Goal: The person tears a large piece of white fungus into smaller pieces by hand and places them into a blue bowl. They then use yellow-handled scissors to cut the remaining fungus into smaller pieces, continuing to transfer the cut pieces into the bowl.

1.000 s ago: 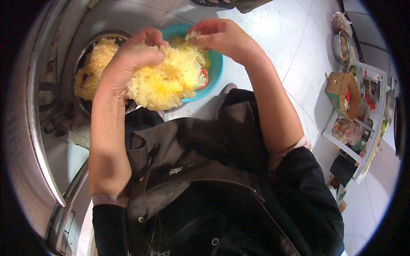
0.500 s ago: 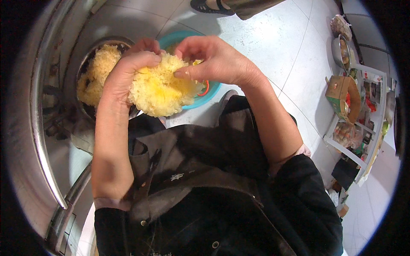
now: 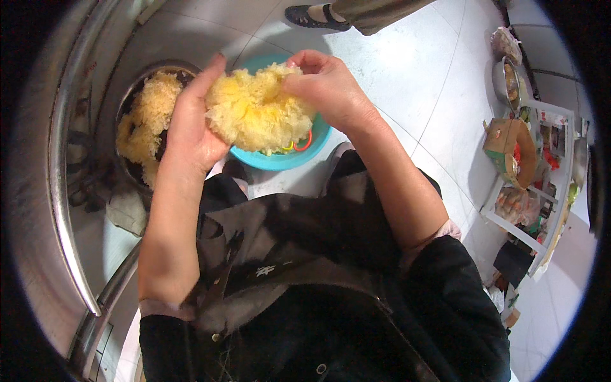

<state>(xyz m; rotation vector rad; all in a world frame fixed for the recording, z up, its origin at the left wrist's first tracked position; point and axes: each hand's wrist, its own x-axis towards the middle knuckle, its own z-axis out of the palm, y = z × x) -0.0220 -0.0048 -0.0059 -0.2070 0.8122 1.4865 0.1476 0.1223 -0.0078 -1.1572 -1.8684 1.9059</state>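
A ruffled, pale yellow snow fungus (image 3: 258, 114) is pinched at its upper right side by my right hand (image 3: 328, 86), thumb against the fingers. On its other side is my left hand (image 3: 194, 124), opened out with the fingers stretched and the palm turned toward the fungus; whatever lies behind the fungus is hidden. Beneath it stands a turquoise basin (image 3: 280, 162), holding pale bits and scissors-like orange and yellow loops (image 3: 304, 141). To the left, a dark metal bowl (image 3: 124, 159) holds more snow fungus (image 3: 156, 102).
A curved metal wall with a rail (image 3: 57, 191) borders the left. Across the tiled floor (image 3: 407, 70), another person's shoe (image 3: 317, 18) shows at the top. Along the right are a white shelf (image 3: 515, 228), a cardboard box (image 3: 499, 137) and a metal bowl (image 3: 507, 83).
My left hand has opened and moved off the fungus's top, its palm now showing. The fungus has shifted slightly right and up with my right hand, uncovering more of the basin.
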